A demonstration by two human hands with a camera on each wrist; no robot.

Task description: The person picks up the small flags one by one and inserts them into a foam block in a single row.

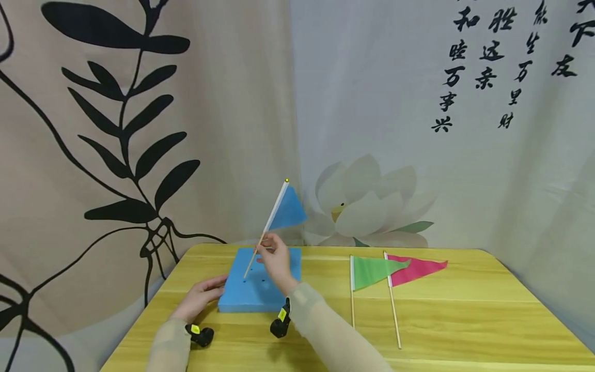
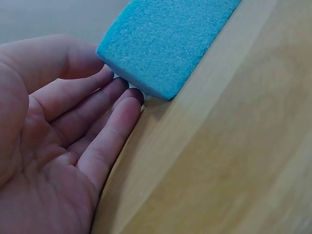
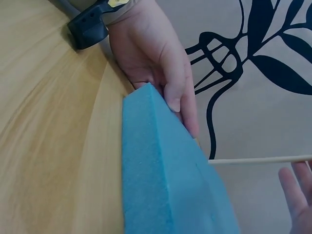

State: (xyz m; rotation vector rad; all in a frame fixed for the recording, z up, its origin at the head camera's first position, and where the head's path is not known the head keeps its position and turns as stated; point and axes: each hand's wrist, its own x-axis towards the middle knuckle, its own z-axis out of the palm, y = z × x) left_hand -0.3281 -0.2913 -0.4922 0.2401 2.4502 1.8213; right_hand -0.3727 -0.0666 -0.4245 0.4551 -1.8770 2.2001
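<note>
- Your right hand (image 1: 277, 262) pinches the wooden stick (image 1: 250, 267) of the blue pennant (image 1: 287, 211) between thumb and fingers, just below the cloth.
- You have that pennant over the blue foam block (image 1: 248, 300), its stick's lower end at a small dark hole; whether the tip is inside it, you cannot tell from here.
- Your left hand (image 1: 200, 298) lies at the block's left side, fingers fairly straight against the edge, not wrapped round it; the two hands are apart.
- To your right, the green pennant (image 1: 374, 273) and the crimson pennant (image 1: 420, 268) lie flat on the wooden table (image 1: 465, 320), the green tip overlapping the crimson cloth.
- Expect the pennant to be light: limp cloth on a thin, stiff stick that could snap under sideways force. Hold bare wood, low down, and push along its length.
- The foam probably weighs little and dents or slides easily; brace its side with flat fingers.
</note>
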